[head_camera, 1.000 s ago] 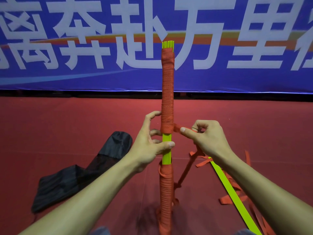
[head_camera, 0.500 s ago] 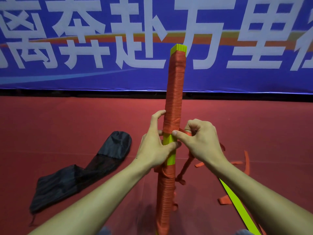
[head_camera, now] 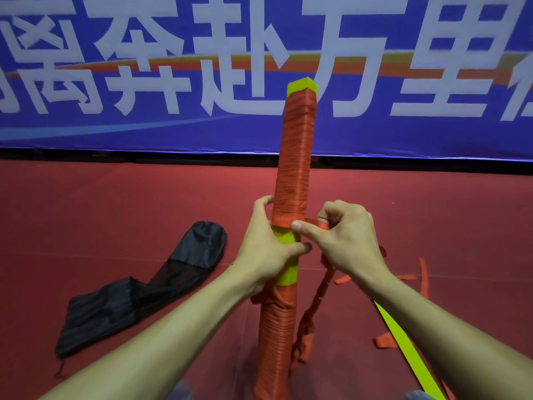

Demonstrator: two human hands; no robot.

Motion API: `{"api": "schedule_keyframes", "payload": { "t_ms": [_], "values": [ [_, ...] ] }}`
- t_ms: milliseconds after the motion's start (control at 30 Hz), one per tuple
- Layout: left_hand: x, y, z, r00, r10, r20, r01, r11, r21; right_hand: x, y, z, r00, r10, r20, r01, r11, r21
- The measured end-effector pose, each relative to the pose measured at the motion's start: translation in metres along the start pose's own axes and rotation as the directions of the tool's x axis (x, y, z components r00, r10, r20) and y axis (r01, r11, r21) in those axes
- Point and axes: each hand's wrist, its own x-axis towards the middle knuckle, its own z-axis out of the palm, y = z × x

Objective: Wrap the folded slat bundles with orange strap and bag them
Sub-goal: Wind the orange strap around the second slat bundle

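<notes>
Here, in the head view, the slat bundle stands nearly upright on the red floor, leaning slightly to the right at its top. The orange strap is wound tightly around its upper length and again around its lower length, leaving a bare yellow-green band in the middle and a short yellow-green tip at the top. The left hand grips the bundle at that bare band, with the fingers curled behind and the thumb lying across the front. The right hand pinches the strap just beside the lower edge of the upper winding, its thumb tip pressed against the bundle there. From that hand a loose tail of strap hangs down to the floor on the right of the bundle. A black bag lies flat on the floor to the left, apart from the bundle. A single yellow-green slat and some orange scraps lie on the right. A blue banner with white characters runs across the back.
</notes>
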Motion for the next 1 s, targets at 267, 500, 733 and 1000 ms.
{"api": "schedule_keyframes", "payload": {
  "t_ms": [267,500,733,1000],
  "values": [
    [0.002,0.000,-0.006,0.996,0.009,0.089,-0.001,0.996,-0.092,0.000,0.000,-0.002,1.000,-0.003,0.006,0.003,0.999,-0.040],
    [0.005,-0.006,-0.014,0.974,0.013,0.226,0.040,0.973,-0.228,0.001,0.004,-0.003,1.000,0.011,0.006,-0.010,0.997,-0.078],
    [0.005,-0.004,-0.021,0.935,0.051,0.350,0.061,0.951,-0.303,0.007,0.012,-0.009,0.994,0.108,0.012,-0.108,0.994,-0.017],
    [0.002,0.000,-0.022,0.922,0.070,0.380,0.023,0.972,-0.235,0.006,0.007,-0.018,0.997,0.076,-0.019,-0.076,0.996,-0.046]
  ]
}}
